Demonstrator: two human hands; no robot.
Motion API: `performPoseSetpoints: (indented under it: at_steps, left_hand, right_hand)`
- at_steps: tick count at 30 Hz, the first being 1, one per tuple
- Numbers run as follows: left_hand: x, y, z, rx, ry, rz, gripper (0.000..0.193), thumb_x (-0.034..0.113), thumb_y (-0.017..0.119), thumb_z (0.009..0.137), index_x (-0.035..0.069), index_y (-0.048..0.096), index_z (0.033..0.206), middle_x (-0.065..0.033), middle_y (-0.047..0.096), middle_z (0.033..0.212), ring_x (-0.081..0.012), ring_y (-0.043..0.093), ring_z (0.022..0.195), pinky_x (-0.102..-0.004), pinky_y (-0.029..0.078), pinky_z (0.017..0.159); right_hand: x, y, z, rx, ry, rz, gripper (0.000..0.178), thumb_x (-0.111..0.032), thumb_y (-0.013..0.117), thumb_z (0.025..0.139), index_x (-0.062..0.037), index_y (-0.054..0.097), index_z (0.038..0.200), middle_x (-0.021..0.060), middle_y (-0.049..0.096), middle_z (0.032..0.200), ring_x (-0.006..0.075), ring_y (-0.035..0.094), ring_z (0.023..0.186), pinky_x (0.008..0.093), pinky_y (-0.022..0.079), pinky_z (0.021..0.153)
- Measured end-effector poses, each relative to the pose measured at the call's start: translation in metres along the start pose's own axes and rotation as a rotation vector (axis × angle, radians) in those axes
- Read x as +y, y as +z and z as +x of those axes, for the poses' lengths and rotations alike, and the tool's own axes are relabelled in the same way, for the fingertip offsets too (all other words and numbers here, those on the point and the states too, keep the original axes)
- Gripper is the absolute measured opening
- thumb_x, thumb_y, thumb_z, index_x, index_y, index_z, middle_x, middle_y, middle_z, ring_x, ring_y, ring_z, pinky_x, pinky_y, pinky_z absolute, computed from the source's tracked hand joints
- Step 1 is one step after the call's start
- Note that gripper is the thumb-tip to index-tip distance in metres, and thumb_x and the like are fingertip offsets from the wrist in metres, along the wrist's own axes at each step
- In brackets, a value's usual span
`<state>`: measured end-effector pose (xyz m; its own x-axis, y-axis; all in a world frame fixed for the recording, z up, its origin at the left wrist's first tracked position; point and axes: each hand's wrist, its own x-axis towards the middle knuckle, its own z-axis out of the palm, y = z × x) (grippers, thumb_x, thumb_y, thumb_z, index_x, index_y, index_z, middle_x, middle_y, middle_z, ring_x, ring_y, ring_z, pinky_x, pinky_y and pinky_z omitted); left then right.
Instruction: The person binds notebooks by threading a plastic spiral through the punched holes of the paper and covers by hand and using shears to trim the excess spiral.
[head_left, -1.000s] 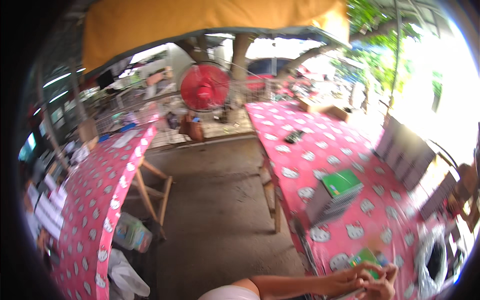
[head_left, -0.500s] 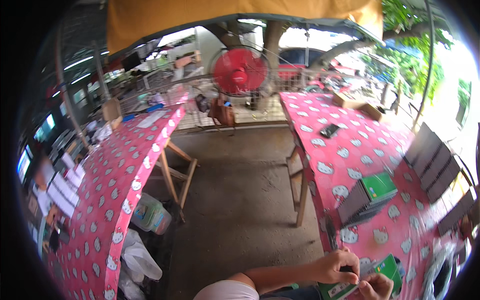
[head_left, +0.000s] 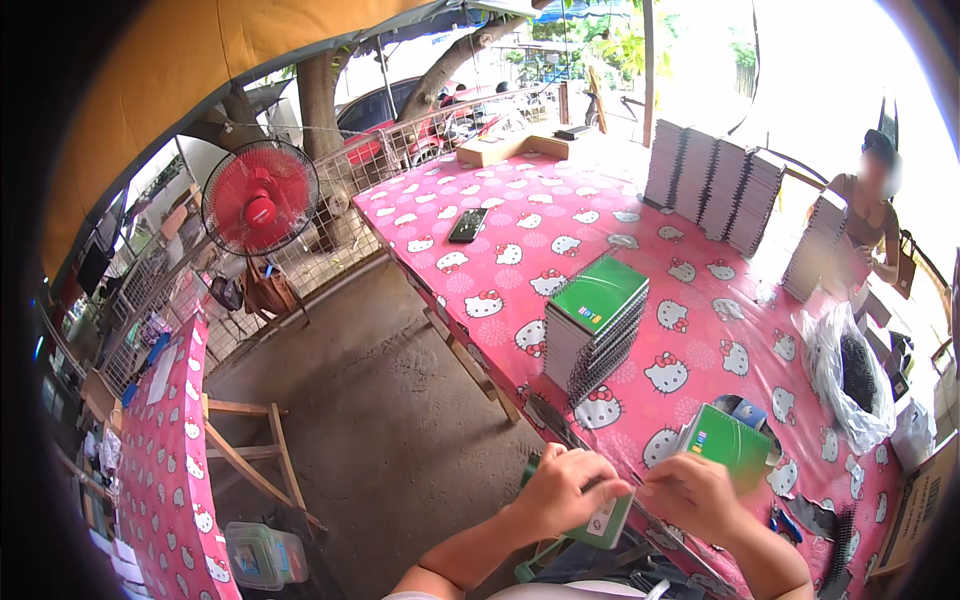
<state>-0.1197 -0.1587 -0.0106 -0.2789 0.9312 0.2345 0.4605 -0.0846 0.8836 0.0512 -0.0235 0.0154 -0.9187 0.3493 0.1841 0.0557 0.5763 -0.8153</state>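
– View's swung right since the earlier frame: red fan [head_left: 262, 200] slides toward the left edge, hands shift to bottom centre. Landmark?

– Notebook stack [head_left: 597, 325], green cover on top, standing on the pink table [head_left: 695, 345]. Place everything off that.

– Fine. Grip?

– Both hands are nearer than the stack. Left hand [head_left: 570, 490]: fingers curled, over a green notebook [head_left: 603, 525] on the wearer's side of the table edge, also nearer than the stack. Right hand [head_left: 692, 490]: fingertips bunched beside the left thumb. Can't tell if either is closed on anything; too small.

– Rest of the surface?

– Pink cloth, white cat-face print. Second notebook [head_left: 735, 445], green too: nearer than the stack, to its right. Blue-handled pliers [head_left: 785, 525]: same direction, nearer still. Plastic bag [head_left: 822, 370], dark contents: right of the stack. Dark phone [head_left: 468, 226]: beyond it, left. Notebook piles [head_left: 715, 185] in a row: beyond it, right. Person [head_left: 878, 215]: farther right.

– Room?

– Left of the stack: concrete floor [head_left: 350, 400], other pink table [head_left: 165, 470] on wooden legs, plastic tub [head_left: 265, 557]. Beyond the stack: mesh fence, tree trunks, red car [head_left: 380, 128]. Orange tarp [head_left: 150, 120]: overhead, far left of it.
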Motion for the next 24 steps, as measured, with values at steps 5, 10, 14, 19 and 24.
performPoseSetpoints:
  at_steps: [5, 10, 14, 19, 24]
  left_hand:
    - [-0.006, -0.028, 0.027, -0.363, -0.185, -1.057, 0.030, 0.024, 0.057, 0.096, 0.003, 0.051, 0.117, -0.0059, 0.060, 0.106, -0.0063, 0.054, 0.100, -0.0232, 0.044, 0.084]
    - [-0.024, -0.064, 0.065, 0.372, 0.073, -0.788, 0.030, 0.024, 0.044, 0.101, 0.005, 0.047, 0.124, -0.0054, 0.056, 0.116, -0.0123, 0.055, 0.104, -0.0301, 0.043, 0.091]
    - [-0.091, -0.068, 0.152, 0.732, 0.087, -0.565, 0.064, 0.051, 0.030, 0.099, 0.000, 0.040, 0.137, -0.0132, 0.050, 0.133, -0.0217, 0.048, 0.120, -0.0348, 0.034, 0.104]
    - [-0.099, -0.039, 0.184, 1.005, 0.077, -0.351, 0.055, 0.047, 0.042, 0.099, -0.004, 0.063, 0.107, -0.0139, 0.067, 0.099, -0.0198, 0.061, 0.092, -0.0315, 0.046, 0.085]
    - [-0.093, -0.051, 0.168, 0.994, 0.014, -0.361, 0.041, 0.038, 0.053, 0.097, -0.001, 0.060, 0.111, -0.0116, 0.064, 0.104, -0.0173, 0.059, 0.094, -0.0306, 0.047, 0.083]
  right_hand:
    - [-0.055, -0.012, 0.042, 0.017, -0.807, -0.615, 0.030, -0.019, 0.069, 0.075, -0.0095, 0.060, 0.102, 0.0097, 0.056, 0.105, 0.0269, 0.058, 0.095, 0.0413, 0.048, 0.080]
    - [-0.037, -0.045, 0.134, 0.292, -0.412, 0.188, 0.017, -0.004, 0.061, 0.085, -0.0018, 0.063, 0.102, 0.0050, 0.062, 0.088, 0.0142, 0.061, 0.080, 0.0298, 0.050, 0.070]
    - [0.050, -0.069, 0.233, 0.492, -0.102, 0.053, 0.021, -0.015, 0.065, 0.088, -0.0009, 0.067, 0.104, 0.0059, 0.065, 0.089, 0.0138, 0.062, 0.079, 0.0287, 0.051, 0.071]
    - [0.130, -0.024, 0.267, 0.599, -0.199, 0.082, 0.021, -0.020, 0.066, 0.087, -0.0046, 0.070, 0.101, 0.0082, 0.065, 0.090, 0.0170, 0.062, 0.080, 0.0315, 0.049, 0.073]
    - [0.099, -0.024, 0.245, 0.728, -0.310, -0.278, 0.022, -0.018, 0.068, 0.084, -0.0051, 0.065, 0.102, 0.0100, 0.061, 0.094, 0.0228, 0.059, 0.083, 0.0331, 0.049, 0.074]
